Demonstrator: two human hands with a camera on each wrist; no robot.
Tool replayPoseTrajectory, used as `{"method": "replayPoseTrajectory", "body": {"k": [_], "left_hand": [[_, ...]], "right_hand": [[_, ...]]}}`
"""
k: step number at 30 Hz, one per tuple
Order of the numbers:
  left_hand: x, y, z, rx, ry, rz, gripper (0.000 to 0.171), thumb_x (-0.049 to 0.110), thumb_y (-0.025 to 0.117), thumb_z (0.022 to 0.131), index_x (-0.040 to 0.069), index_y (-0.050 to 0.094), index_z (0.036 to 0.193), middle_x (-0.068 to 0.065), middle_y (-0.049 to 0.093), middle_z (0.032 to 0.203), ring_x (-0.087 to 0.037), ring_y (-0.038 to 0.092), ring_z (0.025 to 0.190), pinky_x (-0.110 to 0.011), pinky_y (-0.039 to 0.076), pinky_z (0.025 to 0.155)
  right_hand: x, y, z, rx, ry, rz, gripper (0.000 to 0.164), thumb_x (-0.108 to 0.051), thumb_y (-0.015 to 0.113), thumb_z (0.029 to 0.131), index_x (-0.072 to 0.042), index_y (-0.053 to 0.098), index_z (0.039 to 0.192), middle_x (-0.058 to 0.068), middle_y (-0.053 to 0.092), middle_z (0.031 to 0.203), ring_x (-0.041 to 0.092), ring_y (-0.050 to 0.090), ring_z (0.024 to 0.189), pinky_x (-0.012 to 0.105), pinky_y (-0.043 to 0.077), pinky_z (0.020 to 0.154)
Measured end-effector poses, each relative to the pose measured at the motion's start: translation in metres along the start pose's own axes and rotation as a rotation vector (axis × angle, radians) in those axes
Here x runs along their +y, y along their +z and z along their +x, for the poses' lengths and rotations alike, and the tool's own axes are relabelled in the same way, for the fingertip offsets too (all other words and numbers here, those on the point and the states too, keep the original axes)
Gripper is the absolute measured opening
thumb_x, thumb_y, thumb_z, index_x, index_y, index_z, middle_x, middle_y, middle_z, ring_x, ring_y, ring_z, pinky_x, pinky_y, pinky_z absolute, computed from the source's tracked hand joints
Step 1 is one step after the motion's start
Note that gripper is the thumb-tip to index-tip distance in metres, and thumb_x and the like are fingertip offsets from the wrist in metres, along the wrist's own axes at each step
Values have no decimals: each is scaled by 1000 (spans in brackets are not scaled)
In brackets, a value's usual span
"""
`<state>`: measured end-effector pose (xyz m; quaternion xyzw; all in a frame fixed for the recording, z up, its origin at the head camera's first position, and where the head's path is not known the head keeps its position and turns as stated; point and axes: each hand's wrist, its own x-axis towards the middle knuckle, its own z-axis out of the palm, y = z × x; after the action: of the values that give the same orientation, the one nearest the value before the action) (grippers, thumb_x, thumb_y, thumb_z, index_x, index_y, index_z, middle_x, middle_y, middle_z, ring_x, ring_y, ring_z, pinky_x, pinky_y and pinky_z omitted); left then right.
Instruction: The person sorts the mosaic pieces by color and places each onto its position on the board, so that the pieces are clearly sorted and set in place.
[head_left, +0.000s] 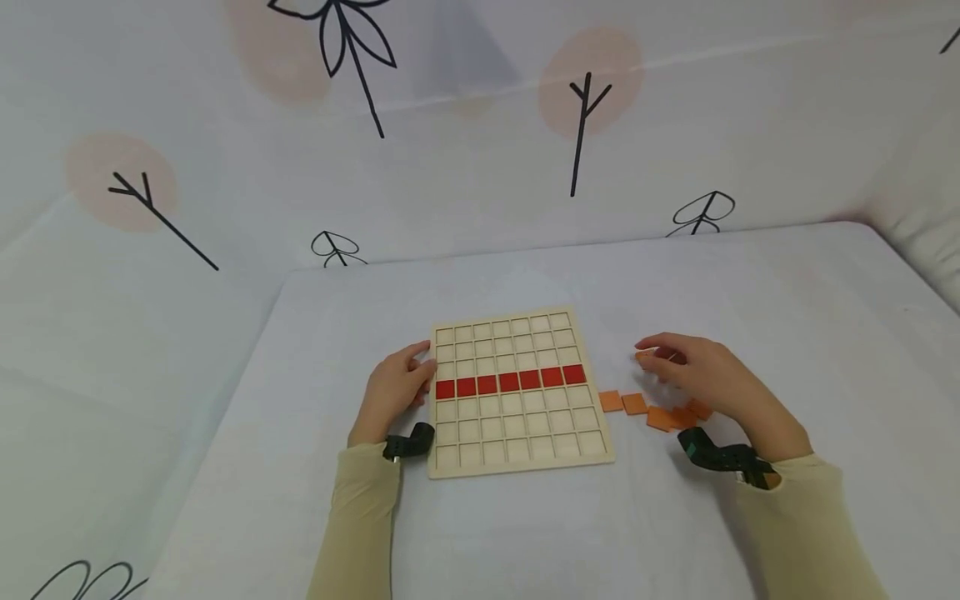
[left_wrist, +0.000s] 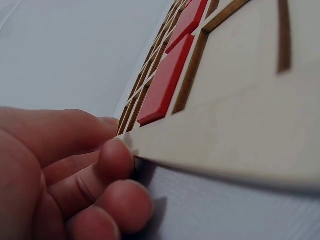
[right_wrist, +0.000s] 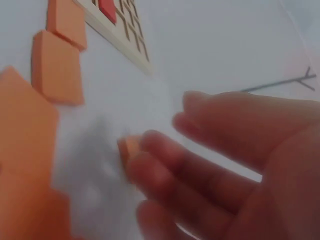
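Note:
A cream grid board [head_left: 521, 468] lies on the table, a row of several red square tiles [head_left: 529, 380] across its middle. My left hand [head_left: 396, 385] rests at the board's left edge; in the left wrist view its fingertips [left_wrist: 117, 156] touch the rim, and the lower fingers are loosely bent beside it. Right of the board, my right hand [head_left: 697, 367] hovers with parted fingers over an orange tile [right_wrist: 129, 152]. In the right wrist view that tile lies just beyond the fingertips, partly hidden by them.
Several more orange tiles [head_left: 634, 404] trail from the board's right edge to beneath the right wrist, some overlapping. A white cloth [head_left: 540, 533] covers the table, and a patterned sheet [head_left: 480, 167] rises behind it. Each wrist wears a dark camera band [head_left: 723, 457].

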<state>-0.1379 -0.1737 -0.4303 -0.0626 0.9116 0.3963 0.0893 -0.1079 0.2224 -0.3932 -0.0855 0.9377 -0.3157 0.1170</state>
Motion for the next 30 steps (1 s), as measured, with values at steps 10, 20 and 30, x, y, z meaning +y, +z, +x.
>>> {"method": "replayPoseTrajectory", "body": {"k": [10,20,30], "left_hand": [[-2,-1,-1,0,-1,-6,44,35,56,86,28,46,129,-3,57,66,-18,53,48,-28,42,48],[-2,-3,0,1,14,1,45,36,55,87,27,45,130,-3,57,66,-19,53,49,-29,42,48],[1,-1,0,-3,-1,3,45,36,54,87,27,46,130,-3,57,65,-17,53,48,-28,41,47]], "right_hand": [[25,-16,-7,-53,24,-14,45,-40,50,89,-6,52,118,5,60,87,16,53,71,30,42,61],[43,-25,-13,-151,45,-27,40,-35,59,84,-6,57,112,2,57,88,16,50,73,30,41,63],[47,-22,-20,-239,22,1,35,-26,68,76,-7,56,103,2,45,72,15,43,67,27,34,56]]}}
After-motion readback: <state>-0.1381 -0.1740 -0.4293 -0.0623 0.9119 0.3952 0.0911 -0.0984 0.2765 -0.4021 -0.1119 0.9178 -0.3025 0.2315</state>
